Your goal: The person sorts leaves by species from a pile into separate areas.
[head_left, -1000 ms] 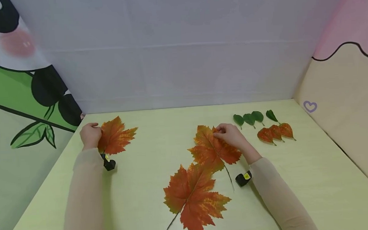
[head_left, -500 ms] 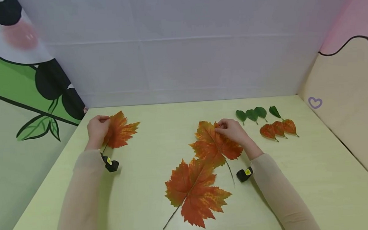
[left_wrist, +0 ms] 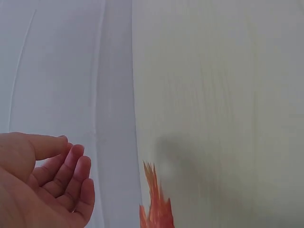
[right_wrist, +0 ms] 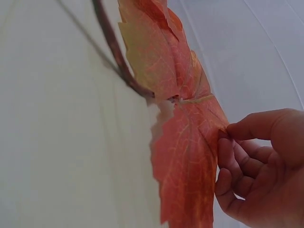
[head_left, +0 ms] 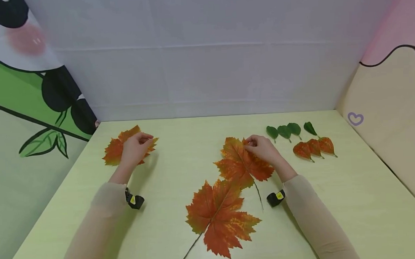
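Note:
In the head view my left hand point(head_left: 137, 148) is raised over an orange maple leaf point(head_left: 113, 150) at the far left of the table, covering part of it. The left wrist view shows the fingers point(left_wrist: 71, 175) loosely bent with nothing between them; a leaf tip point(left_wrist: 159, 211) pokes up at the bottom. My right hand point(head_left: 263, 148) pinches the upper edge of a second maple leaf point(head_left: 237, 159) between thumb and forefinger, its dark stem hanging toward me. A third, larger maple leaf point(head_left: 221, 220) lies in front, its top meeting the second leaf's lower edge.
Several small green leaves point(head_left: 284, 131) lie in a row at the back right. Below them sit three orange lantern-shaped pods point(head_left: 313, 147). The pale yellow table point(head_left: 181, 153) ends at a grey-white cloth backdrop point(head_left: 209, 76), with printed panels on both sides.
My left hand has let go of the left maple leaf and moved right across it; that leaf now lies on the table. The right hand stays at its leaf.

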The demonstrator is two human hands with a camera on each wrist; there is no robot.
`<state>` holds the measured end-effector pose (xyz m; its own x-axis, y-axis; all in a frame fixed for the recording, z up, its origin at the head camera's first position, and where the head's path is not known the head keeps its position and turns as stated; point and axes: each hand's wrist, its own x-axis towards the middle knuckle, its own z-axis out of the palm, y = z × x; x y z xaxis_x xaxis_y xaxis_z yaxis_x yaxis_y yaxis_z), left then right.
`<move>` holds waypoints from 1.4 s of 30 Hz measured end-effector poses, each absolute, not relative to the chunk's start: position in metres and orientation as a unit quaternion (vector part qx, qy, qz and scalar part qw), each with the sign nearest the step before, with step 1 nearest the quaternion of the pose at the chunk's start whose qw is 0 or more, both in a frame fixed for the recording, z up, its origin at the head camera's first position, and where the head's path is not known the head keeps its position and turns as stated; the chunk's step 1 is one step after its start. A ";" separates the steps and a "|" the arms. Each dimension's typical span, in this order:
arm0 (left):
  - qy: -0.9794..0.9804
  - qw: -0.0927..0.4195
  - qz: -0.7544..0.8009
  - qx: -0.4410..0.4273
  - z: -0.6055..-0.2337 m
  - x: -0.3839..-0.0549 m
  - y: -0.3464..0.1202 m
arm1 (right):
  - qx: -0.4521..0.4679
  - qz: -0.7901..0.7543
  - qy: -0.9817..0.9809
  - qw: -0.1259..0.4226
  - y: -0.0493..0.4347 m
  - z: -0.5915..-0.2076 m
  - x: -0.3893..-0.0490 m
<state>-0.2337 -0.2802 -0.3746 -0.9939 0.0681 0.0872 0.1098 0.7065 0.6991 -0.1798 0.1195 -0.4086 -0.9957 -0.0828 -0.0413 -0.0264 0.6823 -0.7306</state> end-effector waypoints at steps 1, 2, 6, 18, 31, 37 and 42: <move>-0.922 0.026 -0.382 -0.058 -0.374 -0.230 -0.275 | -0.030 -0.397 0.917 0.035 0.120 -0.408 -0.179; -0.920 0.026 -0.384 -0.069 -0.373 -0.227 -0.271 | -0.029 -0.397 0.917 0.034 0.119 -0.408 -0.179; -0.917 0.021 -0.385 -0.100 -0.372 -0.213 -0.255 | -0.029 -0.400 0.915 0.036 0.119 -0.408 -0.179; -0.904 -0.049 -0.382 -0.187 -0.384 -0.172 -0.202 | -0.032 -0.400 0.915 0.033 0.120 -0.411 -0.179; -0.893 -0.157 -0.313 -0.284 -0.391 -0.145 -0.163 | -0.036 -0.398 0.916 0.031 0.123 -0.409 -0.181; -0.892 -0.185 -0.277 -0.305 -0.391 -0.140 -0.151 | -0.038 -0.395 0.917 0.035 0.123 -0.409 -0.181; -0.886 -0.199 -0.256 -0.333 -0.396 -0.137 -0.144 | -0.038 -0.398 0.916 0.040 0.121 -0.410 -0.180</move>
